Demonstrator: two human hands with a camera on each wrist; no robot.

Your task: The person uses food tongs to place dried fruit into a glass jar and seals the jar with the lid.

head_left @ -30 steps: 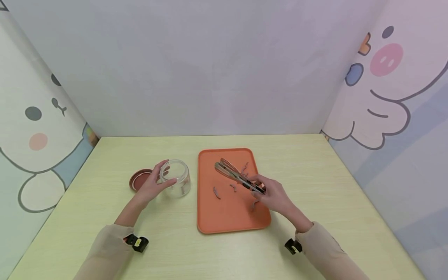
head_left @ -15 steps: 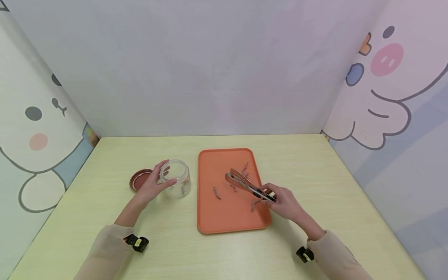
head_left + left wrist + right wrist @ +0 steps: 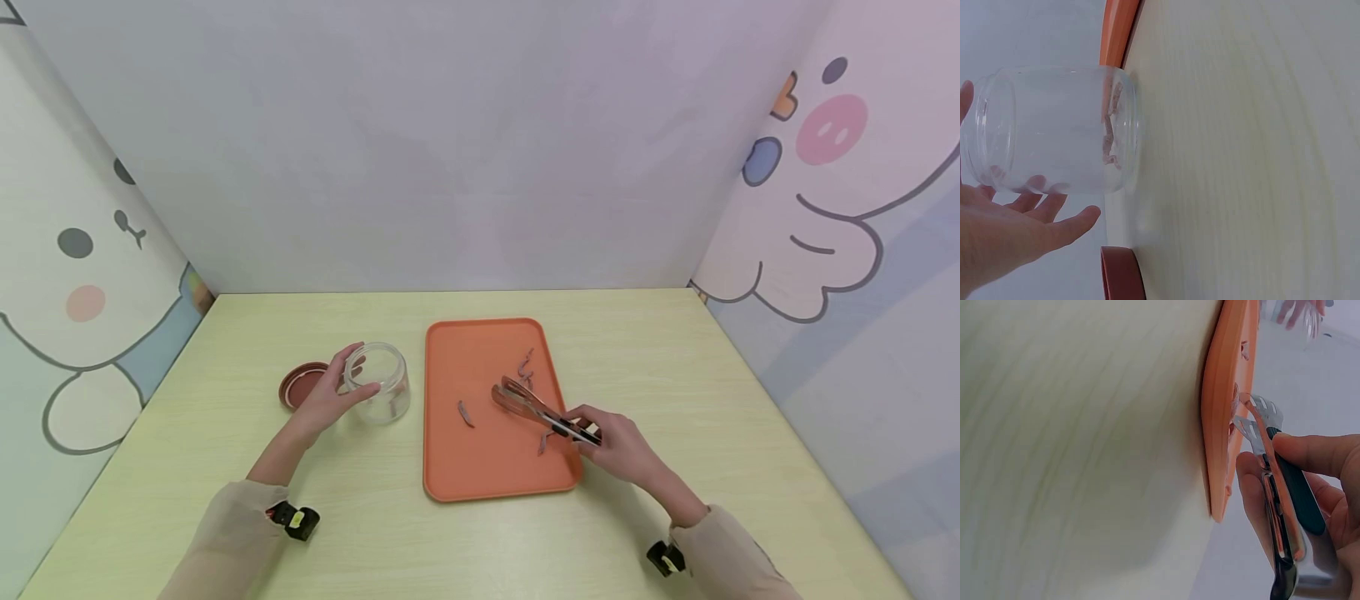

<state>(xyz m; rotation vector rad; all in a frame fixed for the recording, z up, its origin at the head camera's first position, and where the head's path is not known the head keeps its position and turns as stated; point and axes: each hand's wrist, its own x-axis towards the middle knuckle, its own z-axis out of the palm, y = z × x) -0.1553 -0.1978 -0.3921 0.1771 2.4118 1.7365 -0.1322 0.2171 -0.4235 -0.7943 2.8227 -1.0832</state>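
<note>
My left hand point(image 3: 327, 402) grips a clear glass jar point(image 3: 388, 405) near its rim, thumb on one side and fingers on the other. Small brownish strips point(image 3: 1109, 139) lie at the jar's bottom in the left wrist view. With thumb and fingers my right hand point(image 3: 617, 444) holds metal tongs point(image 3: 557, 425) with dark grips; in the right wrist view their slotted ends stand apart, low over the tray. The orange tray point(image 3: 480, 471) bears several thin, curled greyish-brown strips, one strip point(image 3: 466, 414) left of the tongs. Another strip is hidden behind the tongs' ends.
A dark red round lid point(image 3: 302, 386) lies on the pale wooden table point(image 3: 375, 517) to the jar's left, partly behind the left hand. Grey back wall point(image 3: 450, 167) and cartoon-printed side walls border the table.
My right hand and the tongs have moved right and toward me; the tongs' ends have come down over the strip near the tray's middle. The left hand and jar have stayed put.
</note>
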